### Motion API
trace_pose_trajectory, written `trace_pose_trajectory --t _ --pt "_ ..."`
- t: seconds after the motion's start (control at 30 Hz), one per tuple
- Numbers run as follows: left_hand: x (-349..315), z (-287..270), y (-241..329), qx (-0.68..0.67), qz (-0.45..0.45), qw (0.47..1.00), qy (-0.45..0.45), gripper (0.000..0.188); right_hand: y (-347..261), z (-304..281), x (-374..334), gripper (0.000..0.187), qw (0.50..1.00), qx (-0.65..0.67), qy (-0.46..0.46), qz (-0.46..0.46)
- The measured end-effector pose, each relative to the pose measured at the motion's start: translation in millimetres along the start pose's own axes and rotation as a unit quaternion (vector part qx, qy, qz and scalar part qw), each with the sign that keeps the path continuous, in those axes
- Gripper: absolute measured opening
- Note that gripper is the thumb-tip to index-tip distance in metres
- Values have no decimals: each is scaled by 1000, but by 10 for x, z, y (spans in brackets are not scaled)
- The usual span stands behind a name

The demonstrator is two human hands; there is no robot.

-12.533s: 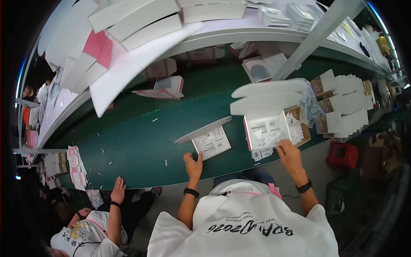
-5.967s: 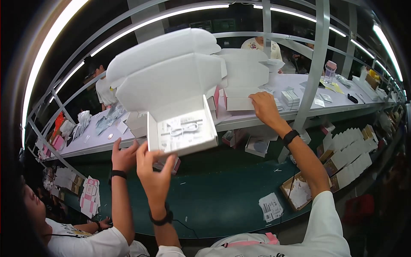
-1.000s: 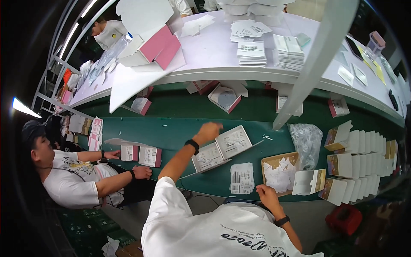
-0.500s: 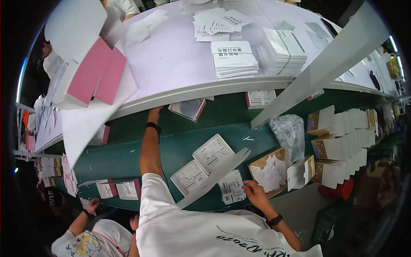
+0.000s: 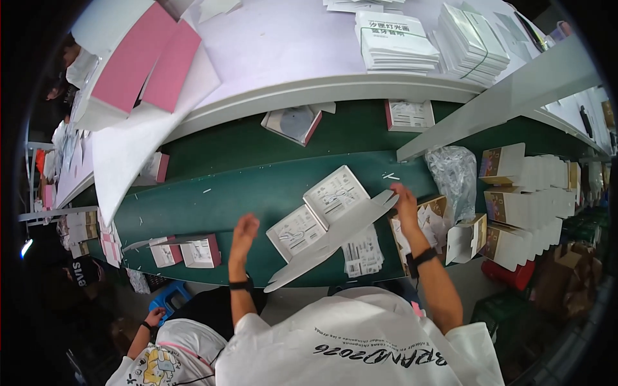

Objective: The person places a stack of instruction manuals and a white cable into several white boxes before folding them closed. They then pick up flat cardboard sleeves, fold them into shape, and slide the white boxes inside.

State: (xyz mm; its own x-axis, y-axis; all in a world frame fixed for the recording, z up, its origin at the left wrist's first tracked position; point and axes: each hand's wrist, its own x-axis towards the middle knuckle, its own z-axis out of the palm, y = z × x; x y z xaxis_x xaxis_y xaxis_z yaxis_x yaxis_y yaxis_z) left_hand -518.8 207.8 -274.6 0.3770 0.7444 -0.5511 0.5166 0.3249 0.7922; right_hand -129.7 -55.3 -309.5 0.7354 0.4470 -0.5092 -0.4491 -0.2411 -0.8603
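Left of the paper-filled carton [image 5: 438, 206], two white boxes [image 5: 335, 195] look light but stiff, best held by their walls; your left hand [image 5: 244, 231] is empty, fingers loose, your right hand [image 5: 405, 206], grip unclear.

Left hand [image 5: 246, 229]: 8 o'clock from centre, blurred, loosely curled
Right hand [image 5: 405, 204]: 3 o'clock, fingers bent
Left forearm [image 5: 242, 305]: pointing to 12
Right forearm [image 5: 439, 293]: slanting to 11

Two white boxes [image 5: 359, 181] stand open, adjoining, slanted on the green table [image 5: 257, 193]; flaps [image 5: 335, 239] raised
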Motion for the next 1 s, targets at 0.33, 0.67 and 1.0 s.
trace_pose_trajectory --t 0.33,0.67,1.0 --pt "-701 558 -805 -301 -162 938 -66 41 -483 426 209 65 924 22 -225 308" --pt "-939 546 -764 -216 -58 975 -3 50 -354 16 -91 53 917 137 -316 202" --pt "-2352 1228 116 -226 15 973 -50 57 -1038 -1529 -1370 60 936 117 -311 117"
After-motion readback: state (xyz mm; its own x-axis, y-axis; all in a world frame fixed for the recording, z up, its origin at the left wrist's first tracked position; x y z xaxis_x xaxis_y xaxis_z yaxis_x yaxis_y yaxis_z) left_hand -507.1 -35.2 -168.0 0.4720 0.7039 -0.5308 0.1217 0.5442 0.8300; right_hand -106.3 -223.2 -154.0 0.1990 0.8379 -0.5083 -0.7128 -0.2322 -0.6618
